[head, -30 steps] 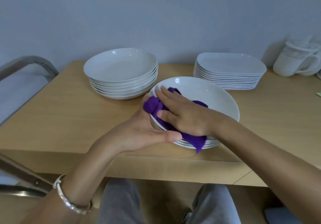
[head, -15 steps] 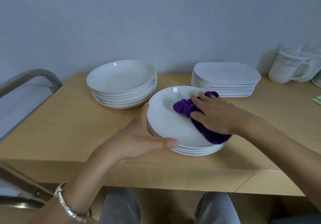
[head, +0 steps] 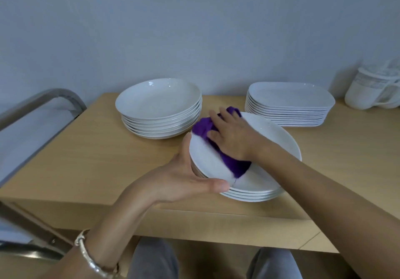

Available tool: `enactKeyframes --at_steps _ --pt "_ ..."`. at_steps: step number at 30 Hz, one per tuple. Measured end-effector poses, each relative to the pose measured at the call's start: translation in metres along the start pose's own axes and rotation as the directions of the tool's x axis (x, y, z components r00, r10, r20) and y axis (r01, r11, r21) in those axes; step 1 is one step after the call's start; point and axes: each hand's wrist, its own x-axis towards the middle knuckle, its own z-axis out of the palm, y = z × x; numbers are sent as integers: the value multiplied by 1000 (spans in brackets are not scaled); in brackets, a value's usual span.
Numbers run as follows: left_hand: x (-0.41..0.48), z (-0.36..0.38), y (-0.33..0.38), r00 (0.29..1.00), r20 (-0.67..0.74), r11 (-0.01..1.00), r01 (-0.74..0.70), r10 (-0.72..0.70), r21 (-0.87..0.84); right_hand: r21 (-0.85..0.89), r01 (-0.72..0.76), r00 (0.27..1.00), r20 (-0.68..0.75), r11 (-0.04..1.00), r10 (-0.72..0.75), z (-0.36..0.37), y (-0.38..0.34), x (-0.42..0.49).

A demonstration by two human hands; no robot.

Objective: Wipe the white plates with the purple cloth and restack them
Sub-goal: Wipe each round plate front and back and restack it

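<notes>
Purple cloth [head: 235,166] beneath flat-fingered right hand [head: 232,137]

A crumpled purple cloth [head: 236,167] lies across the top plate [head: 275,140] of a short stack [head: 251,195] at centre right (it sits askew). Behind stand taller white stacks: round plates [head: 158,103] centre-left, oblong plates [head: 290,97] right.

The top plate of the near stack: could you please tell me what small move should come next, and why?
Probably sweep the purple cloth toward the near right of the top plate. The right hand presses it flat on the far-left part, the plate's right side lies bare, and the left hand braces the rim of the stack.
</notes>
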Motion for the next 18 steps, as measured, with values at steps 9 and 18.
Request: enactKeyframes --at_steps 9,18 --pt "2 -2 -2 995 -97 993 15 -4 117 -197 -181 967 145 963 211 -28 31 -65" --pt "4 3 1 996 47 995 -76 72 72 254 80 947 281 964 -153 -30 -28 -74"
